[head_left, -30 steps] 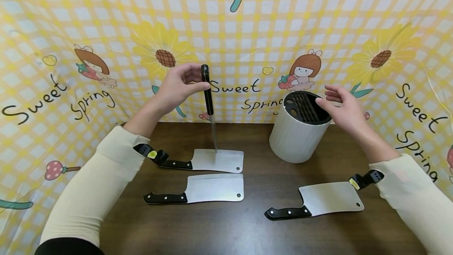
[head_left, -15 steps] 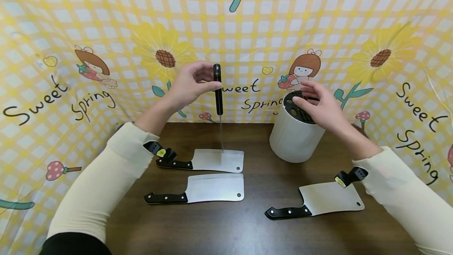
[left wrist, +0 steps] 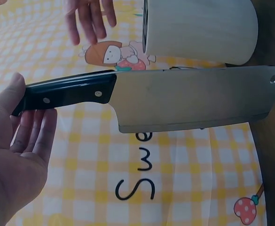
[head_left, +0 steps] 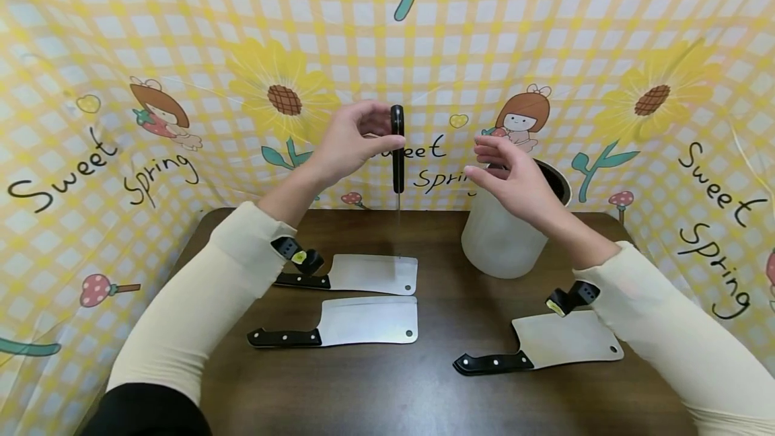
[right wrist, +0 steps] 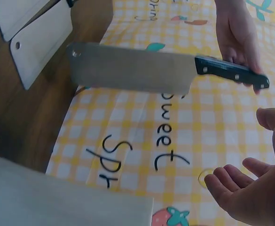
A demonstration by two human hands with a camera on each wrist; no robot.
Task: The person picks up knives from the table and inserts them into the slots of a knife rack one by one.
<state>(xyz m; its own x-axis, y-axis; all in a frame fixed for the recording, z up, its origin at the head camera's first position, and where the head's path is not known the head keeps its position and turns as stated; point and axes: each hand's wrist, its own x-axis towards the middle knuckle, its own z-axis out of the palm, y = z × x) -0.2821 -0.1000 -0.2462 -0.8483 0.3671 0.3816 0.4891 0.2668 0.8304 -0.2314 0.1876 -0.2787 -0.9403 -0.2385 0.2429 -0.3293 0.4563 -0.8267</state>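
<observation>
My left hand (head_left: pixel 351 143) pinches the black riveted handle of a cleaver (head_left: pixel 397 160) between thumb and fingers. In the head view the blade points down, seen edge-on, above the far cleaver on the table. Its broad face and the hole at its tip show in the left wrist view, where the blade (left wrist: pixel 189 99) lies across the picture. My right hand (head_left: pixel 514 184) holds nothing; its fingers are loosely spread toward the held cleaver, apart from it. Behind that hand stands a white round knife block (head_left: pixel 499 247), most of its dark slotted top hidden.
On the brown table (head_left: pixel 424 389) lie a far cleaver (head_left: pixel 372 273) and a near cleaver (head_left: pixel 369 321) at left centre. Another cleaver (head_left: pixel 569 338) lies at right, partly under the right forearm. A yellow checked cloth (head_left: pixel 375 52) hangs behind and at the sides.
My left hand has carried the upright cleaver to the right. My right hand has moved left from beyond the knife block, across its top, toward the cleaver.
</observation>
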